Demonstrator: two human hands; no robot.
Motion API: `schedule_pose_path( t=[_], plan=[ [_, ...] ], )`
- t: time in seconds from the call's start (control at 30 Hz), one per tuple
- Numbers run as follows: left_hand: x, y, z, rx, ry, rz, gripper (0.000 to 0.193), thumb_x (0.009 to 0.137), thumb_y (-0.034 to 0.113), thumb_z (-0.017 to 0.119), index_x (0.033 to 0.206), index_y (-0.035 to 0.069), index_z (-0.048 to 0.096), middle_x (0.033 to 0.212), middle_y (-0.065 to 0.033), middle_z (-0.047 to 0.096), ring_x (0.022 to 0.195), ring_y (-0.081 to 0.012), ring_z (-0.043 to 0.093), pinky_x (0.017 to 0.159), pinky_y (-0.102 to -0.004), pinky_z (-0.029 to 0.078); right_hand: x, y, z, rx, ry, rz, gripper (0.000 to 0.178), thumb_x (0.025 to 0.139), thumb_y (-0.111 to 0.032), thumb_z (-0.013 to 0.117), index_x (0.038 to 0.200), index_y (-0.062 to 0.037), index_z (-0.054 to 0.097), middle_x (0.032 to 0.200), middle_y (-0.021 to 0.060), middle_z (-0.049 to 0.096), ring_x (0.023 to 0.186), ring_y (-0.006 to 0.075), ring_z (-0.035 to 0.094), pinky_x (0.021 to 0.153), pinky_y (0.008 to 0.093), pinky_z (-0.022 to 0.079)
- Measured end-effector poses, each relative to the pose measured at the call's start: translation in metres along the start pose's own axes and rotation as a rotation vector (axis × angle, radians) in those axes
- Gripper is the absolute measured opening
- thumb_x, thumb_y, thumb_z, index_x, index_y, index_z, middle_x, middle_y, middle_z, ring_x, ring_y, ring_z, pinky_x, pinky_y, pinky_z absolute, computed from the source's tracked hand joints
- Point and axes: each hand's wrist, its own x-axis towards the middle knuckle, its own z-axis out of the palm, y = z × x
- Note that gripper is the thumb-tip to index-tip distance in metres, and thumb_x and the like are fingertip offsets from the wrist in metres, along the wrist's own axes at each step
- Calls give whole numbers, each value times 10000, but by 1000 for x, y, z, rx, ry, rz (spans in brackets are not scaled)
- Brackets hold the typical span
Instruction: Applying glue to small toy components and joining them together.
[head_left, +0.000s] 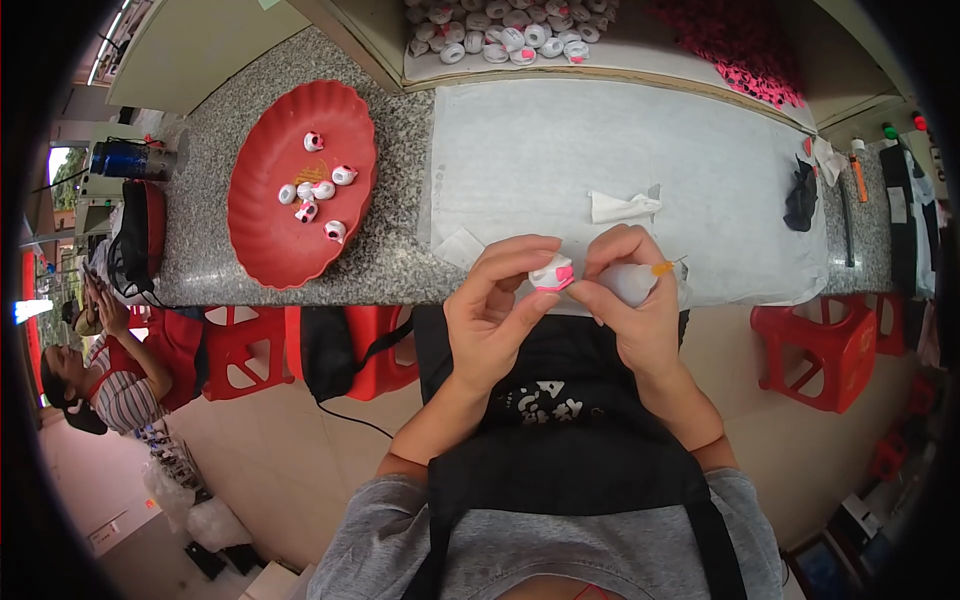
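Note:
My left hand (492,310) pinches a small white ring-like piece with a pink part (550,272) between thumb and fingers, over the front edge of the worktop. Close beside it, my right hand (632,300) is closed round a translucent white squeeze bottle (632,284), whose thin needle tip with an orange base points away to the right. The right thumb and forefinger meet at the pink side of the piece; whether they hold a small part there is hidden. A crumpled white tissue (625,207) lies on the white paper sheet (530,150) just beyond my hands.
A red scalloped tray (262,215) with several white-and-pink pieces stands at the left. A shelf at the back holds heaps of white pieces (500,28) and pink parts (740,50). A black cloth (801,195) lies at the right. Red stools (820,350) stand below; another person sits far left.

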Motion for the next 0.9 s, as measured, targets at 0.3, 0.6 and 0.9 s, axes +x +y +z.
schedule_pose_path(
  t=[0.3, 0.6, 0.9],
  plan=[
    [-3, 2, -2, -94, -59, -51, 250, 703, 1, 560, 943, -31, 496, 973, -179, 511, 929, -230, 488, 791, -304, 393, 1, -8, 1, 6, -167, 31, 331, 624, 16, 636, 928, -7, 506, 813, 58, 557, 603, 52, 473, 510, 166, 361],
    [-4, -4, -4, -171, -128, -49, 204, 710, -24, 550, 912, -20, 519, 960, -156, 524, 935, -230, 491, 801, -308, 387, -3, -7, -7, 127, -203, 93, 250, 662, 20, 620, 900, 18, 546, 847, 68, 569, 725, 93, 524, 635, 206, 432],
    [-5, -6, -4, -213, -108, -36, 179, 729, -10, 539, 906, -24, 516, 961, -157, 519, 921, -215, 495, 786, -295, 397, -3, -6, -4, 173, -175, 97, 249, 661, 11, 626, 896, 24, 544, 831, 79, 570, 712, 95, 529, 621, 202, 436]
  ],
)
